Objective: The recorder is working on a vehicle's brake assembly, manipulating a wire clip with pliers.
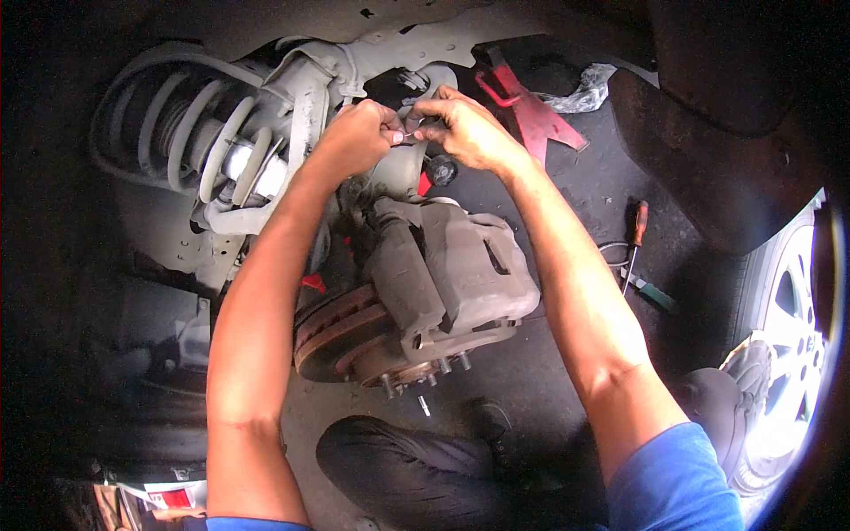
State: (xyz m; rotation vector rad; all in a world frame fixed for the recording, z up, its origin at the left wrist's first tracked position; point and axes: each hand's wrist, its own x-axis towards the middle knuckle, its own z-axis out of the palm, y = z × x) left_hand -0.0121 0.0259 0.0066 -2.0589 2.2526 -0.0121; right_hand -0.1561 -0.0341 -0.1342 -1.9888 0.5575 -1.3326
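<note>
My left hand (361, 139) and my right hand (467, 130) are raised close together over a wheel hub assembly. The thumbs and fingers of both are pinched, their tips almost meeting. A small, thin, pale thing (407, 135) shows between the fingertips, too small to name. Below the hands is a grey metal suspension part (395, 174), partly hidden by them. Nearer to me a grey brake caliper (478, 261) sits over a rusty brake disc (320, 341) with bare wheel studs. A coil spring (212, 146) around a strut is left of my left hand.
A red jack stand (542, 119) is at the far right, with crumpled clear plastic (589, 88) beside it. An orange-handled screwdriver (638, 228) and a green-handled tool (653, 295) lie on the floor. A wheel (779, 354) stands at the right; my knee (381, 465) is in front.
</note>
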